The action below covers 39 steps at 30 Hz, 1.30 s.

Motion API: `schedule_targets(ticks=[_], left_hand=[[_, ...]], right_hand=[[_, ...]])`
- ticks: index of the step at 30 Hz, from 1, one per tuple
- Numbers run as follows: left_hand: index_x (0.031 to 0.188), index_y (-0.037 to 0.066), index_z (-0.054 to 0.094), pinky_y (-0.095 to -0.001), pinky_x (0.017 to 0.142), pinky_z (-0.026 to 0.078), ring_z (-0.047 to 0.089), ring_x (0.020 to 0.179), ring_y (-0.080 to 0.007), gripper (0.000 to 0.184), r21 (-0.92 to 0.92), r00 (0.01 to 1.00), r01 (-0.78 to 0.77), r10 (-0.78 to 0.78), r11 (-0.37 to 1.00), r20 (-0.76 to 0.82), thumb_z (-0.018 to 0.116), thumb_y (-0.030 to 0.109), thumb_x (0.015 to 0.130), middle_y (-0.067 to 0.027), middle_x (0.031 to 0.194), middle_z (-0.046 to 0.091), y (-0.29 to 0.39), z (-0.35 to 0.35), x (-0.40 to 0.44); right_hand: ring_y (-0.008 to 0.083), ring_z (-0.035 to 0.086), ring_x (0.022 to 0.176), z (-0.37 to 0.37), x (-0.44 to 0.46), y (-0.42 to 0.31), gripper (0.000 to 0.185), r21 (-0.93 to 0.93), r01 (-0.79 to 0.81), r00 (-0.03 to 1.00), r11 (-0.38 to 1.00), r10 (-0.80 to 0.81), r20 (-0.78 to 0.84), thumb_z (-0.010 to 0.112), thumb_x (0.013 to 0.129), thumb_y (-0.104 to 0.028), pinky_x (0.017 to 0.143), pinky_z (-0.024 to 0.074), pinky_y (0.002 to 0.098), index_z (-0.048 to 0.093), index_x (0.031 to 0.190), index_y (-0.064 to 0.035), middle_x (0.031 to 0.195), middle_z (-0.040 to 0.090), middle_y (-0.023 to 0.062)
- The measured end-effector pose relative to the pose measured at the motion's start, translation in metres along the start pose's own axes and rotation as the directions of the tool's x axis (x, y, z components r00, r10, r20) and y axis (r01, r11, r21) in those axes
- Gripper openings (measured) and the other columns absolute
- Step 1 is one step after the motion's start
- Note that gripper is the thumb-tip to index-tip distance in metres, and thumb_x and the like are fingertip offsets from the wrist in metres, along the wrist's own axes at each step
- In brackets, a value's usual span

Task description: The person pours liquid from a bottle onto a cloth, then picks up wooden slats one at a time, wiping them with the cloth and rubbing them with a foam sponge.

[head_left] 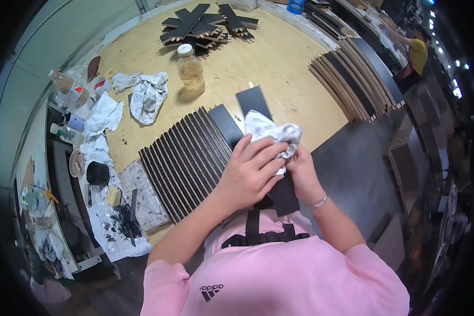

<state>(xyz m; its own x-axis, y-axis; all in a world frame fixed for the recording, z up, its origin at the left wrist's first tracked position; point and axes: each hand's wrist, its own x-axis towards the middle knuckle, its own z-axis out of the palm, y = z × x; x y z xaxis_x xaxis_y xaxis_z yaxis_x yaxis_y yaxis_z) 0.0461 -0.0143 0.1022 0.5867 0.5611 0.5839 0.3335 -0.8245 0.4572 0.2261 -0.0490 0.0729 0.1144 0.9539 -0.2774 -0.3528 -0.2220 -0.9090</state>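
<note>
My left hand (pixel 253 168) presses a crumpled white cloth (pixel 263 126), marked with grey smudges, onto the face of a narrow dark board (pixel 254 101). Wooden dowels stick out of both ends of this board. Along its right edge, my right hand (pixel 303 171) grips the board beside the cloth; its fingertips are partly hidden. The board slants from the table toward my waist. Just left of it stands a tight row of similar dark boards (pixel 181 160) on edge, with one board (pixel 225 125) lying flat at the row's right end.
A crisscross pile of dark boards (pixel 195 26) lies at the back of the table. Nearer stands a bottle of yellowish liquid (pixel 190 73). Crumpled cloths (pixel 148 97), a black cup (pixel 98 173) and a yellow sponge (pixel 114 195) are leftward. Stacked boards (pixel 347 79) line the right edge. A person (pixel 417 55) works beyond.
</note>
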Motion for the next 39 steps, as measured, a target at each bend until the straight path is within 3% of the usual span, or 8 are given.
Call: schedule_targets(ticks=[3,7,10,12,17,23,36,39], left_hand=[[0.106,0.010,0.064,-0.0464,0.104,0.041,0.060,0.113,-0.0311,0.033,0.174,0.995,-0.020,0.036,0.985,-0.094,0.075,0.007,0.075,-0.0113,0.118,0.065,-0.051,0.003,0.007],[0.100,0.002,0.065,-0.0364,0.084,0.051,0.066,0.092,-0.0303,0.020,-0.137,0.806,0.435,-0.453,0.890,-0.382,0.066,-0.001,0.080,-0.0132,0.102,0.069,-0.126,-0.024,-0.001],[0.099,0.000,0.065,-0.0317,0.079,0.051,0.064,0.085,-0.0193,0.013,-0.532,0.576,0.624,-0.797,0.572,-0.183,0.064,0.001,0.086,-0.0101,0.096,0.068,-0.111,-0.023,-0.017],[0.100,0.001,0.066,-0.0253,0.077,0.048,0.059,0.084,-0.0095,0.011,-0.576,0.677,0.572,-0.732,0.583,-0.069,0.065,0.005,0.090,-0.0032,0.091,0.066,-0.088,0.003,-0.030],[0.107,0.001,0.064,-0.0208,0.075,0.046,0.057,0.083,-0.0059,0.020,-0.808,0.539,0.589,-0.753,0.018,0.377,0.069,0.009,0.090,0.0002,0.090,0.064,-0.035,0.030,-0.039],[0.110,0.001,0.063,-0.0232,0.075,0.048,0.058,0.083,-0.0073,0.035,-0.712,0.642,0.688,-0.575,0.141,0.507,0.078,0.007,0.080,0.0001,0.092,0.064,-0.007,0.028,-0.047],[0.110,0.000,0.065,-0.0264,0.078,0.050,0.061,0.086,-0.0089,0.034,-0.693,0.576,0.711,-0.663,0.119,0.477,0.078,0.004,0.079,-0.0023,0.092,0.066,0.005,0.034,-0.058],[0.108,0.001,0.066,-0.0290,0.079,0.052,0.066,0.088,-0.0135,0.033,-0.526,0.623,0.740,-0.720,0.418,0.305,0.078,0.006,0.079,-0.0067,0.095,0.068,0.010,0.036,-0.057]], right_hand=[[0.0001,0.052,0.069,-0.009,-0.016,0.005,0.011,-0.059,-0.039,0.985,0.998,0.048,0.166,0.065,0.092,-0.003,0.060,0.0416,0.0177,0.055,0.095,-0.0038,0.079,0.059,-0.0034],[0.0001,0.051,0.069,-0.019,-0.027,0.011,0.011,-0.057,-0.050,0.982,0.997,0.059,0.182,0.065,0.093,-0.004,0.060,0.0415,0.0181,0.054,0.093,-0.0039,0.078,0.058,-0.0033],[0.0086,0.060,0.076,-0.024,-0.026,0.013,0.013,0.009,0.031,0.992,0.999,-0.032,0.125,0.064,0.094,-0.004,0.067,0.0495,0.0234,0.051,0.097,-0.0037,0.086,0.063,0.0041],[0.0228,0.071,0.087,-0.025,-0.020,0.016,0.019,0.138,0.104,0.989,0.985,-0.117,0.095,0.062,0.094,-0.003,0.078,0.0599,0.0332,0.046,0.103,-0.0038,0.098,0.069,0.0155],[0.0180,0.066,0.092,-0.001,-0.015,-0.003,0.031,0.384,0.166,0.985,0.908,-0.139,-0.099,0.062,0.089,0.008,0.084,0.0560,0.0314,0.044,0.111,-0.0060,0.106,0.064,0.0126],[0.0192,0.067,0.094,-0.002,-0.008,0.001,0.028,0.399,0.128,0.992,0.908,-0.106,-0.075,0.061,0.090,0.008,0.085,0.0563,0.0327,0.045,0.110,-0.0053,0.105,0.065,0.0129],[0.0153,0.067,0.087,-0.006,0.002,-0.005,0.013,0.285,0.113,0.991,0.952,-0.085,-0.108,0.058,0.098,-0.007,0.076,0.0571,0.0290,0.054,0.109,-0.0001,0.099,0.067,0.0103],[0.0142,0.066,0.082,0.006,-0.001,-0.009,0.024,0.198,0.102,0.992,0.975,-0.084,-0.095,0.060,0.097,-0.011,0.071,0.0557,0.0274,0.053,0.118,-0.0004,0.097,0.066,0.0084]])
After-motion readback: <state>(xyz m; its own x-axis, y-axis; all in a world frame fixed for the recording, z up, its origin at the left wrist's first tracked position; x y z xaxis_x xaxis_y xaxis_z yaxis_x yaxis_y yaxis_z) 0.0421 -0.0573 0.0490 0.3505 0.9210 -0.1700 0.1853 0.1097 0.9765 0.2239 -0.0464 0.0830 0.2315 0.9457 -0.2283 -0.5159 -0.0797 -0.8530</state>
